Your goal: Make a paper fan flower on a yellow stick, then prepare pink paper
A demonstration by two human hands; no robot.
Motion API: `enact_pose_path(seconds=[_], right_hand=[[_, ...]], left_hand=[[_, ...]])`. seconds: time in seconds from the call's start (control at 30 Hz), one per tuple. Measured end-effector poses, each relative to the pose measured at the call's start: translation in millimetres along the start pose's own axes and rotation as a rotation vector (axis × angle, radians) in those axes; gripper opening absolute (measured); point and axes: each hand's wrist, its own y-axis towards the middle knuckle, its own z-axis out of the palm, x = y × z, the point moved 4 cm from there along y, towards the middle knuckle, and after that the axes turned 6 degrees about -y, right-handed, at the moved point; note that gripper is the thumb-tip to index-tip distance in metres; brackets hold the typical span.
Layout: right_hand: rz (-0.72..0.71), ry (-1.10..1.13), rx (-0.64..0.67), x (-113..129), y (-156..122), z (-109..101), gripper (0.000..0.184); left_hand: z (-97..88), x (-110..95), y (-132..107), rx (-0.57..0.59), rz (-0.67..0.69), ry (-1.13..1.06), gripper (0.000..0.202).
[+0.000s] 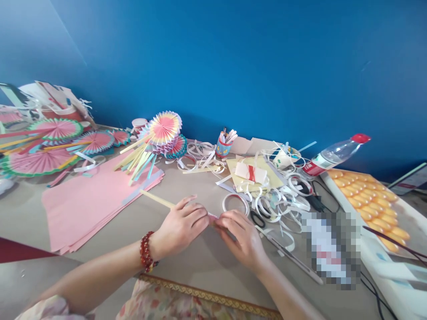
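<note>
My left hand point(182, 229), with a red beaded bracelet on its wrist, is closed in a pinch over the table. Its fingers hold a small folded piece of pink paper, mostly hidden by both hands. A pale yellow paper strip point(155, 198) sticks out to the left from under that hand. Facing it, my right hand point(242, 238) pinches the other end of the pink paper point(212, 218). Just beyond the right hand lies a roll of tape point(235, 203). To the left, a stack of pink paper sheets point(86, 209) carries pleated paper fans point(166, 128) with strip handles.
More pleated fans point(55, 130) lie at the left. Curled white strips point(280, 200), black-handled scissors point(259, 218) and a slim cutter point(293, 258) are at the right. A pen cup point(223, 146), a red-capped bottle point(335, 155) and a tray of orange-yellow pieces point(370, 204) stand farther back.
</note>
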Motion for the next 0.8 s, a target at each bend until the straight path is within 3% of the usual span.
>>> enact_pose_path(seconds=[0.6,0.8], right_hand=[[0.049,0.065,0.087,-1.2,4.1,5.5,0.019],[0.090,0.059,0.090,-0.5,5.1,5.7,0.011]], left_hand=[[8.7,2.9,-5.3,0.046,-0.024,-0.080,0.015],[6.0,-0.2,-0.9,-0.007,-0.003,-0.085,0.013]])
